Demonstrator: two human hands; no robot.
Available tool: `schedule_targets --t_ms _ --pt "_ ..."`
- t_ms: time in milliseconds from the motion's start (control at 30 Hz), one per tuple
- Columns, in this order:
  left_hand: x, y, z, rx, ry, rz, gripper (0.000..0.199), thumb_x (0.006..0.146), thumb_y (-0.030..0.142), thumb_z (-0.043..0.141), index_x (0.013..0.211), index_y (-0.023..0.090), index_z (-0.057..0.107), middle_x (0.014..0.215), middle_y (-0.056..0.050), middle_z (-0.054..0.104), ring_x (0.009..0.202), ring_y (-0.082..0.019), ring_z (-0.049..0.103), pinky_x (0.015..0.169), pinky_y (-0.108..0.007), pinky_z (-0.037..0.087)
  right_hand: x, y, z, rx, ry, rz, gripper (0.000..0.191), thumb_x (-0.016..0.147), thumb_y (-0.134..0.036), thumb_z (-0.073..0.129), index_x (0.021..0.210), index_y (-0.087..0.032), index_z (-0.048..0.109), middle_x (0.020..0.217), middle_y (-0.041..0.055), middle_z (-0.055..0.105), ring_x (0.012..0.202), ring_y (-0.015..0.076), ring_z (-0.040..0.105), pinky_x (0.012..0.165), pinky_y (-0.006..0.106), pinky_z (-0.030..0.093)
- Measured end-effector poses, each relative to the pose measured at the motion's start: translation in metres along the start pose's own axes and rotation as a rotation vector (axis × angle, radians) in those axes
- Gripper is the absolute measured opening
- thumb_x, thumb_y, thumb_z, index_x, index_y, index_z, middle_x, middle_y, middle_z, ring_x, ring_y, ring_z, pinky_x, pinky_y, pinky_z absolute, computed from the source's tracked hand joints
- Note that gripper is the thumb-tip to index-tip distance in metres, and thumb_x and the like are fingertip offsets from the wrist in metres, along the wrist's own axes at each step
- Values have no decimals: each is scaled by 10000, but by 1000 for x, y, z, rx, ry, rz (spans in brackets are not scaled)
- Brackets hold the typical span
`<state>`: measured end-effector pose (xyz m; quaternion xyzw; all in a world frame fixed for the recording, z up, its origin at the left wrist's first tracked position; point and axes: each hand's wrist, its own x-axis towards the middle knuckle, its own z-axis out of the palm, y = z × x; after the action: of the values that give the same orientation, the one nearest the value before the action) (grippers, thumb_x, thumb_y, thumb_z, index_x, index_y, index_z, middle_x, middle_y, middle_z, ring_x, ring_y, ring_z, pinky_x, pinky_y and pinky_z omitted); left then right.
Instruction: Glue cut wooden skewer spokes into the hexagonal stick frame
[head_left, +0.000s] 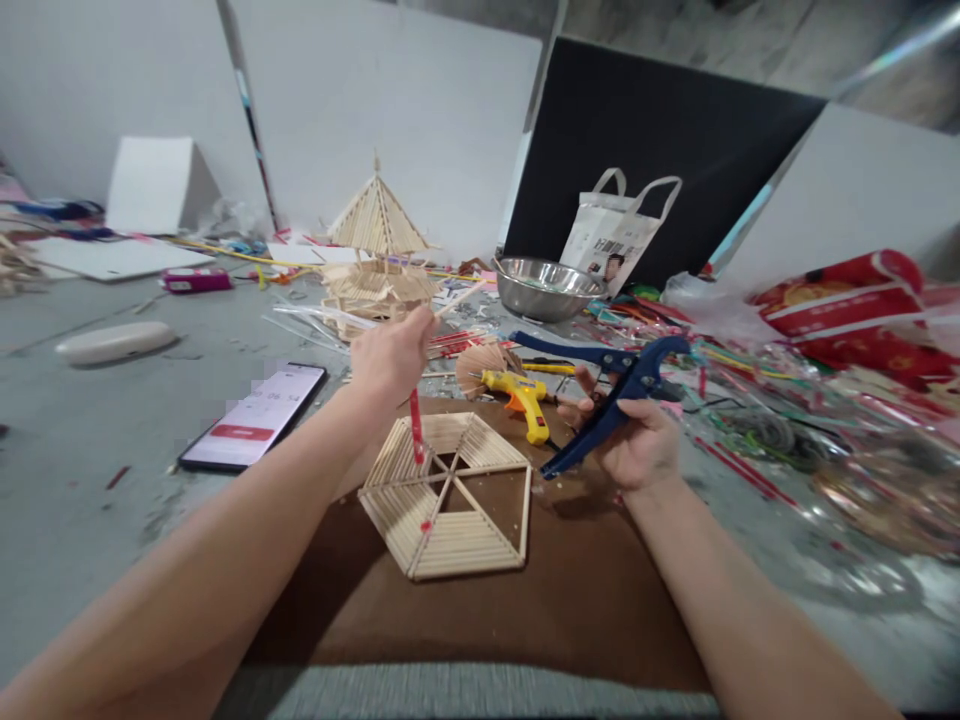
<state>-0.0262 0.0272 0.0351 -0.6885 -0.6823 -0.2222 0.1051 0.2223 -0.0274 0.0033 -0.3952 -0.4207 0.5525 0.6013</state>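
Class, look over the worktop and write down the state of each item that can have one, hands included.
Left hand: closed around a thin stick
Right hand: gripping the cutter
Blue cutter: handles spread
Hexagonal stick panel: flat, partly filled
Glue gun: lying down
Phone: face up, screen lit
Steel bowl: upright
Stick tower: standing
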Motion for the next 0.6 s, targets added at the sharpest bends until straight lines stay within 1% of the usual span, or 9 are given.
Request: schedule_targets --t_ms 33,100,233,300,333,400,467,500,600 --pt "2 -5 -3 -9 25 -49 388 815 453 177 929 252 489 790 -28 580 751 -198 525 609 -277 344 0 -1 0 24 6 2 220 602 -257 386 735 -237 561 755 -7 582 615 123 538 654 354 457" --pt "7 -17 -11 -38 138 -96 371 825 419 178 943 246 484 888 -40 558 808 -200 506 633 -287 348 -1 -3 0 87 38 5 211 620 -260 391 740 -243 564 839 -16 595 584 104 541 617 318 462" --pt "14 -44 -17 -53 319 -166 351 828 387 188 977 237 468 977 -63 520 941 -232 433 689 -329 358 -1 -4 2 133 101 61 208 629 -267 408 750 -247 576 890 -22 609 487 83 518 524 265 461" --pt "19 -54 -12 -92 328 -225 335 822 382 203 958 230 469 947 -67 537 921 -240 454 700 -360 366 0 -3 2 132 117 80 206 627 -269 411 736 -232 582 870 -18 613 473 83 509 511 260 464" --pt "22 -57 -8 -164 283 -276 320 815 381 220 931 222 473 877 -65 558 874 -231 486 696 -362 376 0 -2 2 136 121 82 201 628 -269 412 722 -226 584 848 -19 614 471 82 505 509 256 465" --pt "28 -60 0 -420 158 -344 270 801 360 267 892 202 466 758 -49 575 772 -200 534 646 -325 411 1 0 1 156 117 74 188 638 -269 411 697 -223 584 793 -27 615 471 80 500 506 248 467" --pt "34 -58 5 -809 55 -411 205 798 298 287 905 197 430 712 -27 574 660 -157 560 580 -285 437 2 1 0 178 107 64 185 649 -262 405 686 -225 582 754 -33 614 472 78 498 503 244 469" --pt "37 -57 6 -999 42 -427 170 794 272 303 886 196 424 708 -19 570 624 -138 563 565 -270 446 2 0 0 187 100 62 183 649 -258 405 683 -226 581 741 -35 614 471 78 499 499 245 469" --pt "41 -52 0 -1514 116 -546 107 794 216 317 754 186 412 715 -16 557 602 -111 573 581 -253 467 3 0 -1 217 69 63 167 616 -244 422 666 -221 579 703 -32 619 461 81 500 475 243 469"
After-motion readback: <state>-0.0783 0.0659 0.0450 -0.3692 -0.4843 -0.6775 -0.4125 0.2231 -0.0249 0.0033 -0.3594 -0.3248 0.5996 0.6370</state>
